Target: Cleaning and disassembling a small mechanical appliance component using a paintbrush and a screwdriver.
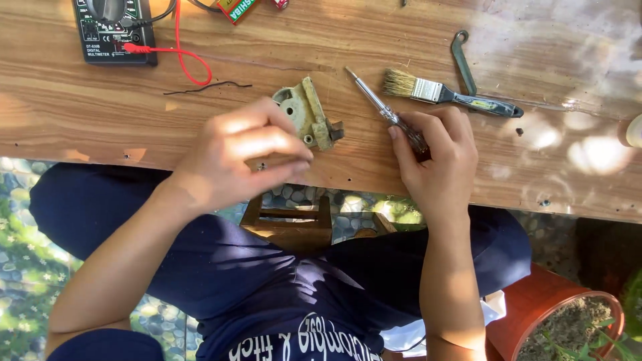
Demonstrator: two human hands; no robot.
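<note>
At the top edge of the frame, left of centre, a small red-and-green printed package (235,9) lies cut off by the border; further left, in the upper left corner, sits a black digital multimeter with white label print (110,30), its red test lead (184,57) looping down onto the wooden tabletop (80,113). A thin dark wire (207,86) lies just below that loop. Your left hand (234,157) enters from the lower left, forearm rising diagonally, wrist bent over the table's near edge at centre frame; its fingers are drawn together, tips pinched close, but whether they grip anything cannot be told because of blur. Just above and right of those fingertips lies a beige, worn metal bracket with round holes (309,113), flat on the wood; contact with the fingers cannot be confirmed. Your right hand (438,157) comes up nearly vertical from the lower right, fingers curled shut around the dark handle of a screwdriver with a bright metal shaft (381,107), the shaft pointing up-left toward the bracket, tip apart from it. To the upper right rest a flat paintbrush with pale bristles (441,93) and a grey-green metal hook bar (463,60), touching each other, both untouched by your hands.
</note>
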